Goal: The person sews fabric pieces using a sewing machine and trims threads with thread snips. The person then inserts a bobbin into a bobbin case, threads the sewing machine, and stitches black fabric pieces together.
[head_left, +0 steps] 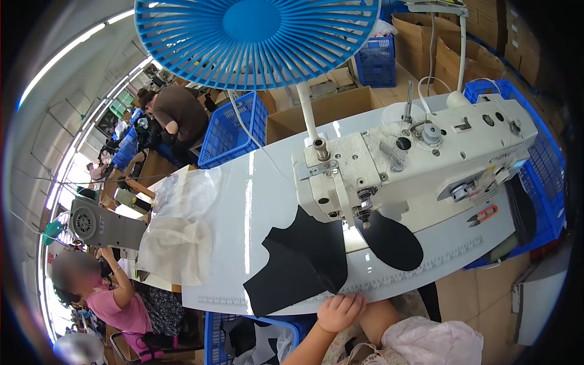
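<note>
As seen from above, find the left hand (342, 313) at the near edge of the white tabletop (231, 249), with fingers (354, 299) bent inward. Cannot tell whether grasping anything. Cannot make out the right hand; see only bare skin (383, 316) just right of the left hand. See the notched black fabric piece (295, 264) lying flat, ahead and left of the hand, with one corner just beyond the knuckles and the far side reaching the industrial sewing machine (401, 158). Note the rounded black fabric piece (395, 246) ahead and right of the hand, with its upper end by the needle area. Find a printed ruler scale (426, 261) running along the edge to either side. Farther right, see orange-handled thread snips (482, 216). Well left of the hand, see crumpled translucent plastic (176, 249). Below and left, notice a blue crate (211, 337) holding black and grey scraps (243, 337). Well ahead, see a blue fan (251, 18). Far left, see a co-worker in pink (121, 307), seated.
</note>
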The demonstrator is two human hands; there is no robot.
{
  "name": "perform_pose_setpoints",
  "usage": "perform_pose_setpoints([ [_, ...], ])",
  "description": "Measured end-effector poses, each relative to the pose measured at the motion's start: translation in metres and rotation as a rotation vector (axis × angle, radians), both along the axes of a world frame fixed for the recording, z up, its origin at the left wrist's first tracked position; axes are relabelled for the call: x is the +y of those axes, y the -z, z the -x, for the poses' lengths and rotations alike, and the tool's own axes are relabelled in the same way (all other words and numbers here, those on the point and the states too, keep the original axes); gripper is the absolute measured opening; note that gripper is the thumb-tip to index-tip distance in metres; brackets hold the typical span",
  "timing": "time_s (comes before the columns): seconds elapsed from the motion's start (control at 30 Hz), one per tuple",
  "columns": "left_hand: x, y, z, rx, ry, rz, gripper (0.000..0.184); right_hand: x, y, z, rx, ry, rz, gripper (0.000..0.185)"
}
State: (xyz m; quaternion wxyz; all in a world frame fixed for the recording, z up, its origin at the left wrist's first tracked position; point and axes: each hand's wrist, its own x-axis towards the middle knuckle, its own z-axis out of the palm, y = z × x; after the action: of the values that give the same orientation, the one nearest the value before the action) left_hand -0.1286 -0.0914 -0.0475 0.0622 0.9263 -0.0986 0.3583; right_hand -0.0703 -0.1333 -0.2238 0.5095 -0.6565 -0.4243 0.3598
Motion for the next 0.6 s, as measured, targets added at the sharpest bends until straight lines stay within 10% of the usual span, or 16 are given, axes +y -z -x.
perform_pose_setpoints([
  [0.6, -0.005, 0.003, 0.005, 0.017, -0.021, -0.037, 0.02, -0.016, 0.036, -0.068, -0.343, 0.47, -0.084, 0.039],
])
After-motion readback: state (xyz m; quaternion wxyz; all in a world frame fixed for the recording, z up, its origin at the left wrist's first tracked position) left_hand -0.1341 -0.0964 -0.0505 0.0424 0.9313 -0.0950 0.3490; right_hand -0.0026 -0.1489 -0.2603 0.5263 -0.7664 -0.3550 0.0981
